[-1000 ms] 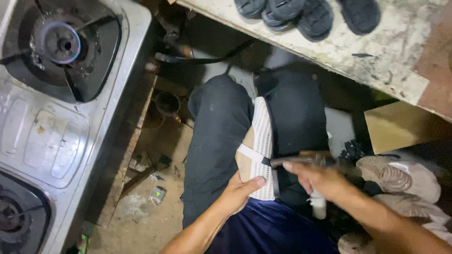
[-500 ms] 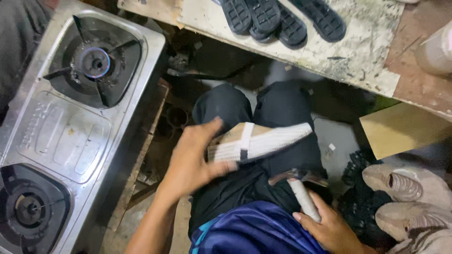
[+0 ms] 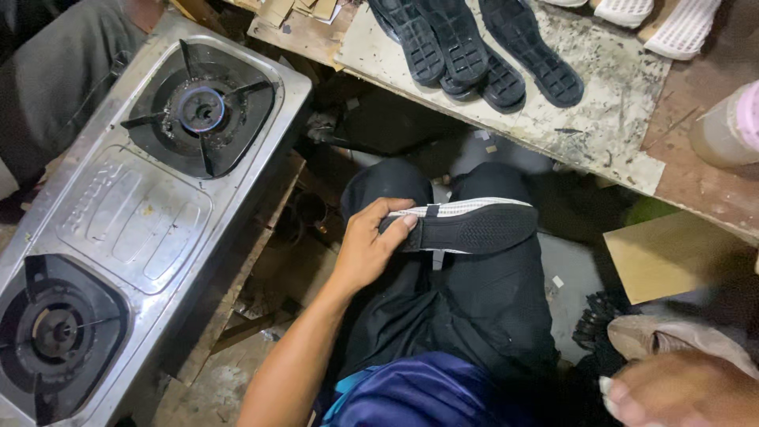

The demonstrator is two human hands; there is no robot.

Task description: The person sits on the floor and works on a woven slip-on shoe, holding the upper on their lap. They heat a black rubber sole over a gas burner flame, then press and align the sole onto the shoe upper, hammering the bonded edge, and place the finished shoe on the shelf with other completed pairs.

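My left hand (image 3: 365, 247) grips one end of a shoe (image 3: 466, 225) that lies across my lap on my black trousers (image 3: 474, 308). The shoe's black ribbed sole faces up, with a white mesh edge along its far side. My thumb presses on the sole and my fingers wrap the end. My right hand (image 3: 680, 391) shows only partly at the bottom right corner, apart from the shoe. Its fingers point left, and I cannot make out whether it holds anything.
A steel two-burner gas stove (image 3: 134, 213) stands to my left. Several black soles (image 3: 466, 47) lie on a worn board (image 3: 609, 119) ahead, with white soles (image 3: 664, 20) beyond. A bottle (image 3: 727, 126), a cardboard piece (image 3: 672, 253) and a beige shoe (image 3: 672, 336) are on the right.
My left hand has turned the shoe from upper-side up to sole up across my lap. My right hand, which held a tool, has dropped away to the lower right.
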